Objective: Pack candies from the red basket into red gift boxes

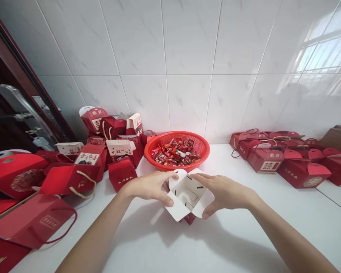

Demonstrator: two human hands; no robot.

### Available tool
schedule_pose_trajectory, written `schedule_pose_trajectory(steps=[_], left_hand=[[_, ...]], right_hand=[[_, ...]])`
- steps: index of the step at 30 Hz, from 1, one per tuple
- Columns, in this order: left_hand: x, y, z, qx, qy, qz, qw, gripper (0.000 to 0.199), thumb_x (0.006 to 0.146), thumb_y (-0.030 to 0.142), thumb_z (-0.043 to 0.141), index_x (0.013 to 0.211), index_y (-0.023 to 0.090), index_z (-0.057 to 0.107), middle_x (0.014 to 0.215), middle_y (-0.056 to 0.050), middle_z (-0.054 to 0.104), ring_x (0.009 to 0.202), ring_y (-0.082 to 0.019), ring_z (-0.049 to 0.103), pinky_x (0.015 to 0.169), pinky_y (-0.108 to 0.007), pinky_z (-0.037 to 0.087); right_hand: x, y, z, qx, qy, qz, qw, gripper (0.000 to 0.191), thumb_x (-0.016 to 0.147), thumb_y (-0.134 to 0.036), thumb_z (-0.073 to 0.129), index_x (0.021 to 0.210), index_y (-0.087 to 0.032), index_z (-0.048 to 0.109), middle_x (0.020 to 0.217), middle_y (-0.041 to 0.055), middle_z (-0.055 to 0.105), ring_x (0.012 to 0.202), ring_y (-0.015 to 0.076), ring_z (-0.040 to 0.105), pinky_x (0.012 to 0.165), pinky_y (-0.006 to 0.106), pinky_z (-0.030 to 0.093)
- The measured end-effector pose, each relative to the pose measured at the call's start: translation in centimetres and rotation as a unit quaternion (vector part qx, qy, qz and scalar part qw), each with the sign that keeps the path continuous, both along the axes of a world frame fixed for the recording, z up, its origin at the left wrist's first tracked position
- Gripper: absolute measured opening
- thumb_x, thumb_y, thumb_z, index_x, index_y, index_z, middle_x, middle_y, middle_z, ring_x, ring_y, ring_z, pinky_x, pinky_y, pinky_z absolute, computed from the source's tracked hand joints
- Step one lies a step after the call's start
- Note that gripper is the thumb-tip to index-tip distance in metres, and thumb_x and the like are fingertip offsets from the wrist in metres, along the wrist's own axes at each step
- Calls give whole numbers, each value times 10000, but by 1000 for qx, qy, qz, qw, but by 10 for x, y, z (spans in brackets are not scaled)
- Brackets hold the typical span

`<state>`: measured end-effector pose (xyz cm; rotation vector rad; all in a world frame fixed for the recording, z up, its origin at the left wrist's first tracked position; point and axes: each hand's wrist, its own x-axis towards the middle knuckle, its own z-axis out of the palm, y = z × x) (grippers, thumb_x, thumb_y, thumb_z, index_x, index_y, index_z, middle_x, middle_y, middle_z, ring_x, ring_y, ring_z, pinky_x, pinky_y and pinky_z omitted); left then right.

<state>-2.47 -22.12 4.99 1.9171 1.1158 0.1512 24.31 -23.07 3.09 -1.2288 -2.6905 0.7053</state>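
Between my hands stands a red gift box (190, 192) with its top flaps spread, so its white inside shows; I see no sweets in it. My left hand (152, 187) grips the box by its left flaps, fingers at the back and thumb in front. My right hand (224, 191) holds the right flaps, with its fingers along the back and its thumb at the front. Just behind the box sits a red plastic basket (206, 151) holding many wrapped sweets (177, 151).
Red gift boxes (91, 155), some with rope handles, crowd the left side of the white table (147, 242). More closed red boxes (265, 159) stand in rows at the right, near a brown object (338, 137). A tiled wall (190, 102) rises behind; a door handle (25, 108) is at left.
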Motion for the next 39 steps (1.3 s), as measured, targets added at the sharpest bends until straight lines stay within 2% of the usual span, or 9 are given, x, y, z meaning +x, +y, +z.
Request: schedule_pose_trajectory(steps=[4, 8, 11, 15, 20, 25, 31, 35, 39], left_hand=[[-2, -3, 4, -30, 90, 12, 995, 637, 561, 358, 816, 1101, 235, 502, 809, 16, 679, 748, -222, 677, 580, -252, 481], [-5, 2, 2, -60, 162, 57, 983, 716, 562, 385, 809, 1151, 228, 433, 846, 1, 667, 655, -200, 652, 516, -257, 468], [-10, 6, 0, -18, 168, 65, 983, 728, 559, 394, 814, 1164, 225, 446, 897, -16, 673, 715, -215, 665, 571, -266, 476], [-14, -2, 9, 51, 137, 44, 988, 634, 631, 413, 771, 1172, 223, 502, 906, -20, 687, 817, -228, 672, 618, -251, 460], [-17, -4, 33, 94, 91, 50, 990, 406, 832, 486, 568, 1133, 214, 590, 769, -1, 692, 673, -191, 649, 594, -254, 447], [-21, 58, 36, 249, 78, 123, 957, 332, 843, 451, 528, 1025, 214, 672, 975, -48, 724, 873, -228, 654, 755, -296, 492], [-20, 155, 0, 283, 172, 236, 913, 253, 781, 303, 630, 1004, 185, 656, 1087, -105, 721, 1032, -273, 643, 880, -329, 479], [-19, 183, -21, 275, 161, 291, 902, 205, 716, 220, 699, 915, 208, 653, 1062, -95, 732, 1099, -318, 626, 912, -384, 473], [-21, 192, -31, 274, 63, 311, 908, 160, 768, 140, 616, 918, 187, 646, 1015, -86, 731, 1032, -258, 665, 911, -359, 495]], right_hand=[[1, 11, -6, -20, 9, 39, 999, 1009, 673, -483, 795, 1542, -315, 311, 1555, 85, 408, 1201, 326, 570, 903, 363, 469], [1, 17, -10, -20, 32, 46, 998, 977, 686, -499, 792, 1532, -306, 344, 1565, 90, 393, 1280, 337, 527, 981, 389, 450], [-1, 14, -7, -18, 28, 44, 998, 949, 714, -530, 771, 1530, -283, 353, 1557, 112, 399, 1286, 343, 521, 993, 409, 449], [-2, 8, 0, 3, 67, 65, 996, 843, 742, -554, 755, 1476, -277, 448, 1458, 117, 512, 1136, 291, 608, 897, 362, 489], [1, 12, 24, 18, 164, 73, 984, 581, 813, -588, 685, 1300, -279, 618, 1245, 67, 666, 785, 169, 639, 715, 290, 508], [-9, 54, 40, 65, 312, -1, 948, 389, 878, -537, 612, 1020, -191, 718, 969, 70, 731, 725, 162, 628, 660, 282, 509], [-50, 128, 4, 14, 457, -125, 880, 228, 834, -387, 608, 850, -164, 654, 803, 46, 694, 625, 149, 621, 573, 272, 505], [-66, 150, -20, -47, 474, -179, 860, 124, 808, -283, 605, 836, -169, 646, 780, 32, 686, 599, 140, 624, 520, 244, 477], [-68, 155, -28, -105, 510, -214, 826, 71, 793, -228, 608, 835, -174, 627, 741, 20, 676, 596, 135, 622, 525, 237, 476]])
